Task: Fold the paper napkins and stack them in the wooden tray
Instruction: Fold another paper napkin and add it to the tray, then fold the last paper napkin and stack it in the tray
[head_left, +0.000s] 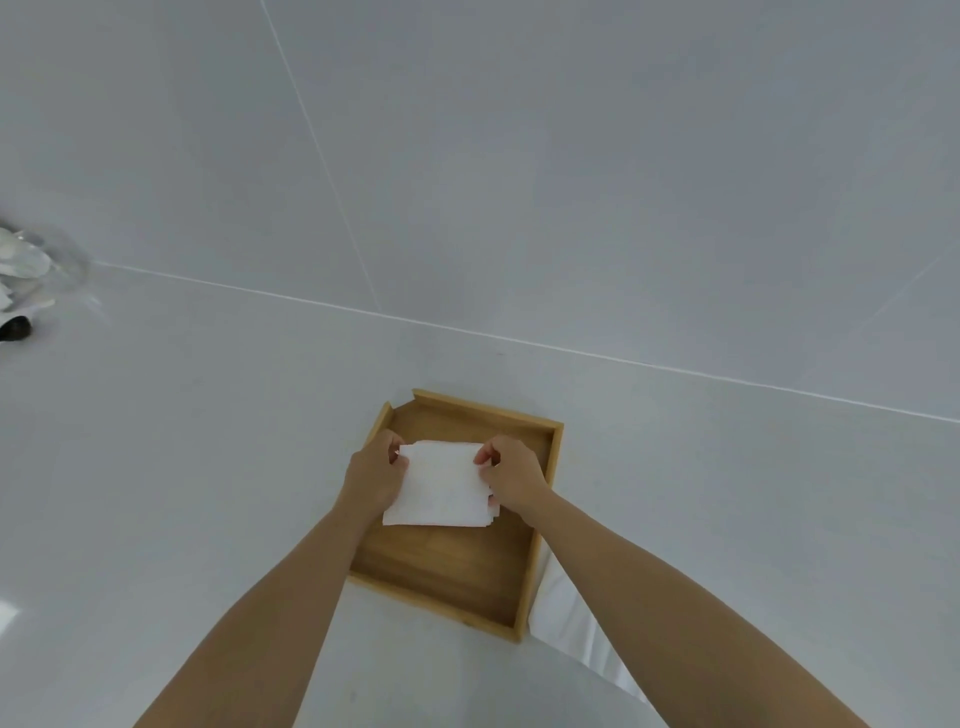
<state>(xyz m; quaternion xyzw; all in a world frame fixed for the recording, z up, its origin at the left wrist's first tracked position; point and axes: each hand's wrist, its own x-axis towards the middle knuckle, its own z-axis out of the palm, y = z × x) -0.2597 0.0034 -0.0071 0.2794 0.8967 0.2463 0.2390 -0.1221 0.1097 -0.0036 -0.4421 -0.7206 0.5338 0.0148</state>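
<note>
A square wooden tray (467, 582) lies on the pale tiled surface just ahead of me. Over its far half sits a stack of folded white paper napkins (441, 486), its layered edges showing at the right. My left hand (371, 475) pinches the stack's upper left corner. My right hand (511, 475) grips the upper right corner, fingers curled over the edge. Whether the stack rests on the tray floor or is held just above it cannot be told.
A white sheet (571, 618) lies beside the tray's right wall, partly under my right forearm. At the far left edge stand a clear glass object (57, 260) with white scraps and a small dark item (15, 328). Grout lines cross the tiles.
</note>
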